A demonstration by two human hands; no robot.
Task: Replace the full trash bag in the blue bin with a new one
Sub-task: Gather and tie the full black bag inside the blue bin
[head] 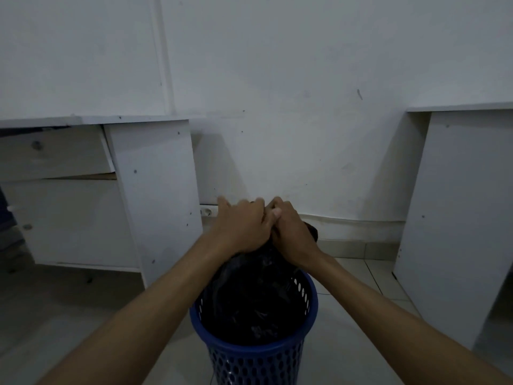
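While the black trash bag (249,298) sits inside the blue bin (254,359), the left hand (240,227) and right hand (291,232) squeeze its bunched top together, just above the bin.

— What sort of place is this?
— An office-like room, seemingly: two white desks (155,173) (458,207) against a bare white wall (277,79), a pale tiled floor (369,276), and a wall socket (208,211) low by the skirting.
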